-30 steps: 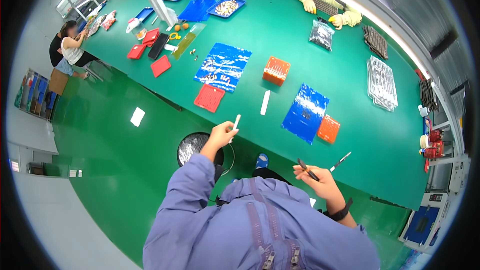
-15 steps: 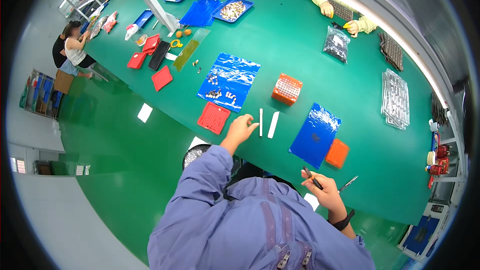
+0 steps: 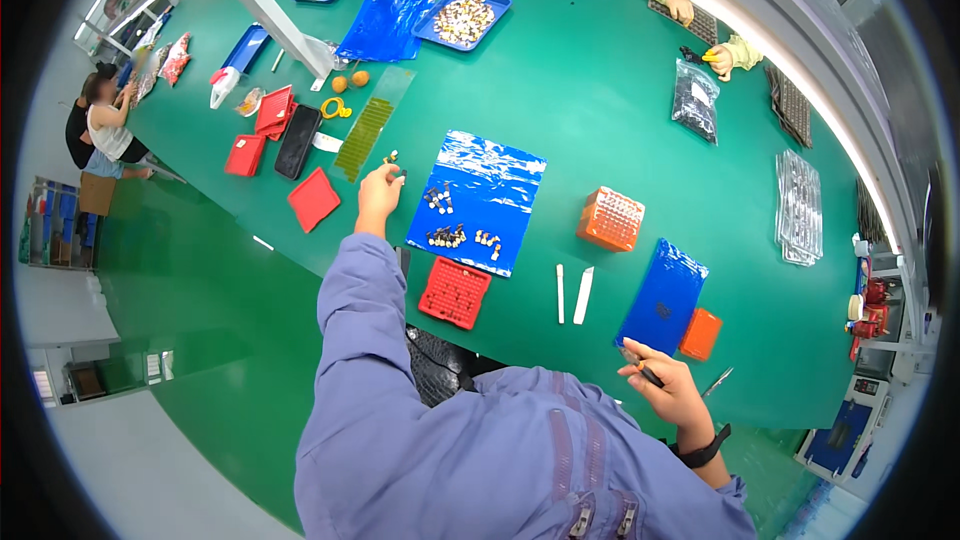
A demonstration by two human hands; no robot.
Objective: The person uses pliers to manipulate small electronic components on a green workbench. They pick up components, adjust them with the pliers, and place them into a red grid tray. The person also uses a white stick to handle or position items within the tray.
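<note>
My left hand (image 3: 378,195) is stretched out to the far left, its fingertips closed around a small dark part (image 3: 403,173). Another tiny part (image 3: 390,156) lies just beyond the fingers. To the right of this hand, several small dark-and-white pieces (image 3: 446,237) sit in groups on a blue sheet (image 3: 490,175). A red perforated tray (image 3: 455,292) stands nearer to me. My right hand (image 3: 668,390), at the front edge, is closed on a small hand tool with a black and orange handle (image 3: 650,377); its exact kind is unclear.
Right of centre stand an orange block with rows of holes (image 3: 610,220), two white strips (image 3: 583,295), a second blue sheet (image 3: 664,290) and an orange box (image 3: 701,334). Metal tweezers (image 3: 717,382) lie beside my right hand. Across the table a co-worker's hands (image 3: 720,58) are at work.
My left hand has moved far and left, from beside the white strips to the small parts. My right hand keeps its tool. The whole view has shifted a little.
</note>
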